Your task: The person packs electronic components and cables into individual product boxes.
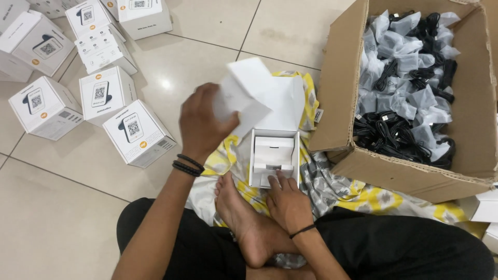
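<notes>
My left hand (pixel 205 122) is raised and grips a white cardboard insert (pixel 244 93) above the floor. Just right of it an open white box (pixel 274 155) stands on a yellow and grey patterned cloth (pixel 332 181), its lid (pixel 282 103) tipped back. A white tray with a white device sits inside the box. My right hand (pixel 287 199) rests on the box's near edge, fingers touching its rim. My bare foot (pixel 244 218) lies between my hands.
Several closed white boxes (pixel 137 132) with printed device pictures stand at the upper left on the tiled floor. A large open brown carton (pixel 415 155) at the right holds many black cables in clear bags (pixel 404 83). More white boxes (pixel 485 207) peek in at the right edge.
</notes>
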